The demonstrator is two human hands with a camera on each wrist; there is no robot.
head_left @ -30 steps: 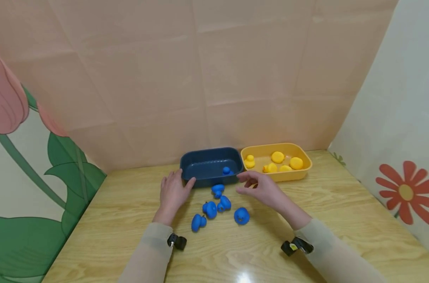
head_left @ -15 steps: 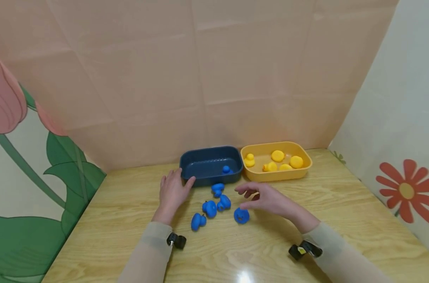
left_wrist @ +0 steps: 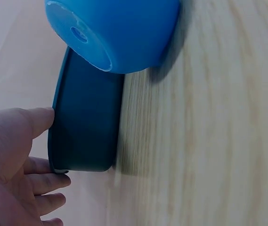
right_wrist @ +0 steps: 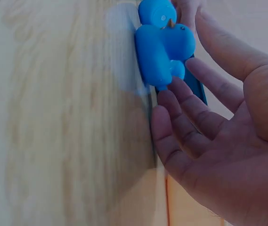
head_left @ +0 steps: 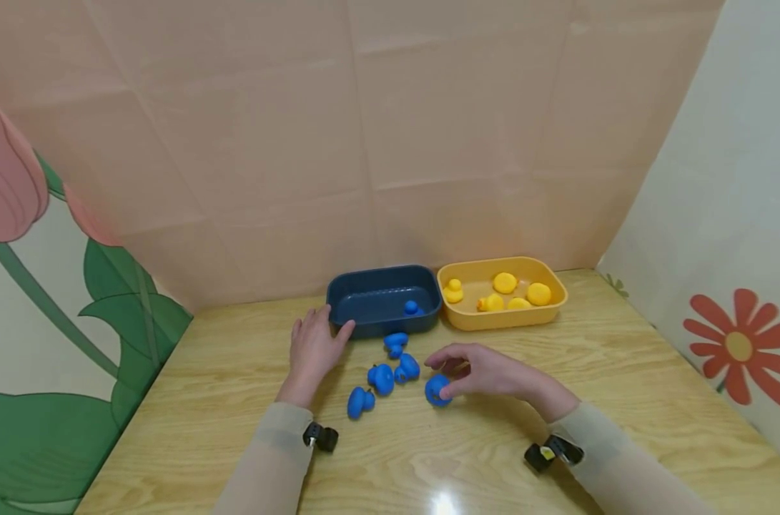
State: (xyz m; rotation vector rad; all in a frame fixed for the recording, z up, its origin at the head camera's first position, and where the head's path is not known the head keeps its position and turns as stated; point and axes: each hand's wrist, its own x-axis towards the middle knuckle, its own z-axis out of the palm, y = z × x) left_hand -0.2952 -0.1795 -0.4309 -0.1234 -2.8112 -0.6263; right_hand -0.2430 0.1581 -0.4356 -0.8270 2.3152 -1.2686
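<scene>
My right hand [head_left: 486, 372] curls loosely, fingertips touching the nearest blue duck [head_left: 437, 390] at its left; my left hand [head_left: 314, 350] lies flat, steadying the navy tub [head_left: 383, 304].

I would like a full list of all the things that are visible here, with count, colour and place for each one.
blue ducks on table: four, blue, loose on the wood in front of the dark tray, plus one more at the right fingers
blue duck in tray: one, blue, inside the dark blue tray
dark blue tray: one, navy, at the back of the table, left of the yellow tray
yellow tray: one, yellow, beside the navy one, on its right
yellow ducks: about five, yellow, inside the yellow tray
table: one, light wood
left hand: fingers relaxed, touching the navy tray's near left corner
right hand: fingertips at the nearest blue duck
</scene>
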